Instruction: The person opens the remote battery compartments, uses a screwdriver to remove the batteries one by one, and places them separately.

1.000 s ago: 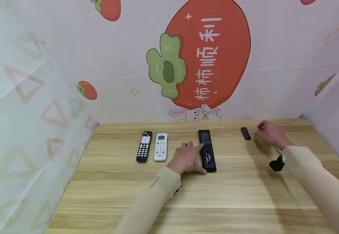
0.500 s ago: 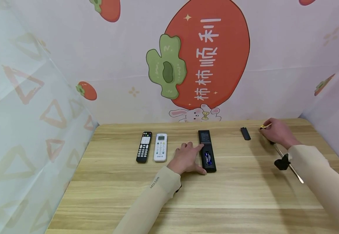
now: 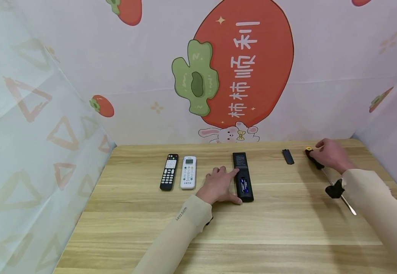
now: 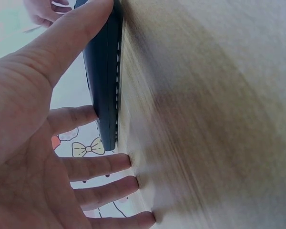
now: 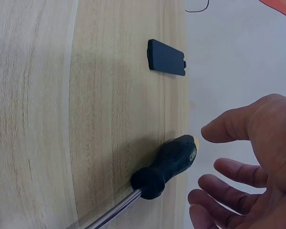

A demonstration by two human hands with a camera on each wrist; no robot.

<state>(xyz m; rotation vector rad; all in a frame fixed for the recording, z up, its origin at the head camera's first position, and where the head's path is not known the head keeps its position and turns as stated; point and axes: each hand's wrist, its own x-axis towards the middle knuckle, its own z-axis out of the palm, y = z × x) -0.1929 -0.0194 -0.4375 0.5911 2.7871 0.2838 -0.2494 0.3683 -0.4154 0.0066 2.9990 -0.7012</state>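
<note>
A black remote control [image 3: 240, 167] lies back up on the table, two blue batteries [image 3: 244, 185] showing in its uncovered compartment. My left hand [image 3: 219, 184] touches it with thumb and index finger. In the left wrist view the other fingers [image 4: 105, 192] are outstretched, their tips on the wood. At the right a screwdriver [image 5: 169, 160] with a black and yellow handle lies on the table, its shaft slanting toward me. My right hand [image 3: 332, 154] is beside that handle; in the right wrist view, a gap shows between its loosely bent fingers and the screwdriver.
The small black battery cover [image 3: 288, 156] lies left of the screwdriver. A black remote with white buttons [image 3: 169, 172] and a white air-conditioner remote [image 3: 188, 172] lie to the left of my left hand. A patterned backdrop [image 3: 143, 118] stands behind the wooden table [image 3: 253, 236].
My right hand has lowered the screwdriver onto the table, let go of its handle and drawn back a little to the right. My left hand has stayed at the remote control.
</note>
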